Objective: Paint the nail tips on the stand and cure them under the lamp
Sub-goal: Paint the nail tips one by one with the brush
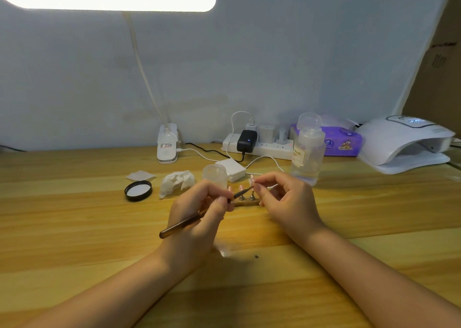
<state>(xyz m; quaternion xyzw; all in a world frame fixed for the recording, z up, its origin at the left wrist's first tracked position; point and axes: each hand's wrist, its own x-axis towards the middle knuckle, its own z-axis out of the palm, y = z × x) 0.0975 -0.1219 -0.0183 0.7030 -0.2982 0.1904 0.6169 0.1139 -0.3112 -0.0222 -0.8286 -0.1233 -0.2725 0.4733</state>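
Observation:
My left hand (199, 210) grips a brown nail brush (183, 224), its dark tip pointing right toward my right hand. My right hand (282, 198) pinches a small pale pink nail tip (252, 179) between thumb and forefinger, just above the stand. The wooden stand (245, 203) lies on the table between my hands, with metal pegs holding pink nail tips (241, 188); part of it is hidden by my fingers. The white curing lamp (404, 143) sits at the far right of the table.
A clear jar (215, 174) stands behind my left hand, its black lid (138, 190) and a crumpled tissue (175, 181) to the left. A clear liquid bottle (308, 156), power strip (259, 145), purple tissue pack (341, 141) and desk lamp base (167, 145) line the back.

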